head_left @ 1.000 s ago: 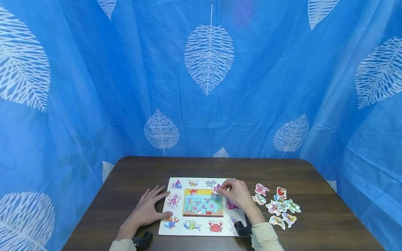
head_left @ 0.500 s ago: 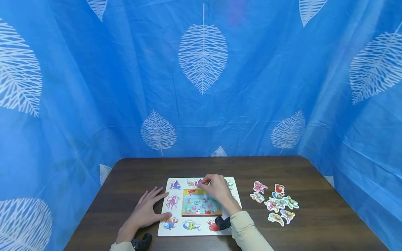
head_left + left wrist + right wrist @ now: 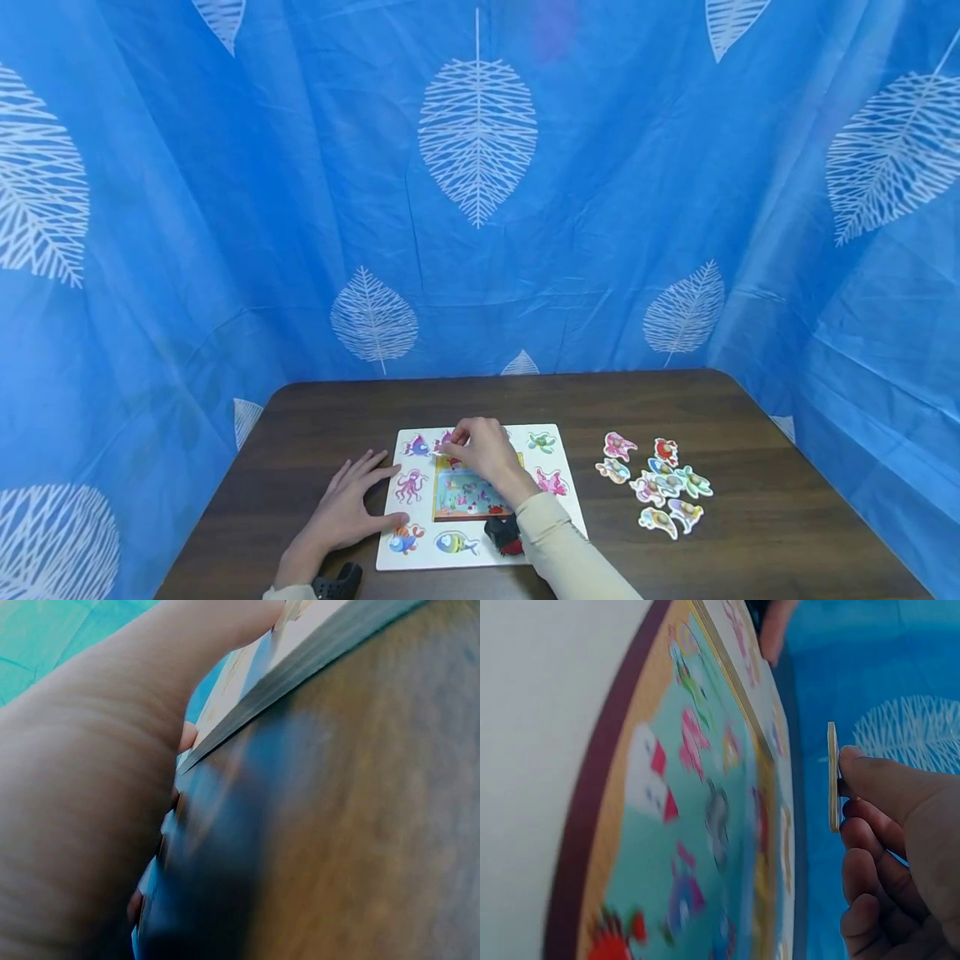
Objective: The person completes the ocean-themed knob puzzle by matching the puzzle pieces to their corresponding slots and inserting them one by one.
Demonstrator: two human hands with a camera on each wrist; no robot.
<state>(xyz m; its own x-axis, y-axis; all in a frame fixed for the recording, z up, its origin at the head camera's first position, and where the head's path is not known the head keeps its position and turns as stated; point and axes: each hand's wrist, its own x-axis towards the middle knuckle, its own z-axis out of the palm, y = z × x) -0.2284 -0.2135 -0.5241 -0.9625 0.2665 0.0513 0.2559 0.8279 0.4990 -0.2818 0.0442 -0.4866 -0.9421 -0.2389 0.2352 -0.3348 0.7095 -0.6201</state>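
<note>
A flat wooden puzzle board (image 3: 420, 560) with sea-animal pictures lies on the table. My right hand (image 3: 487, 454) pinches a small knobbed puzzle piece (image 3: 833, 780), pink-purple in the head view, over the board's upper left. The piece is close to a blue-purple fish picture (image 3: 416, 446); in the right wrist view it stands edge-on, apart from the board. My left hand (image 3: 348, 508) is spread at the board's left edge, fingers straight. Its thumb rests on the board near an orange-blue fish picture (image 3: 405, 540). The left wrist view shows mostly its wrist and the board's side.
Several loose puzzle pieces (image 3: 663, 483) lie in a cluster on the dark wooden table (image 3: 765, 517), right of the board. A pink piece (image 3: 618, 446) lies at the cluster's left. A blue leaf-patterned curtain (image 3: 585, 317) surrounds the table's back and sides.
My right hand has moved left across the top of the board with the puzzle piece, from the upper right to the upper left. The left hand has stayed at the left edge.
</note>
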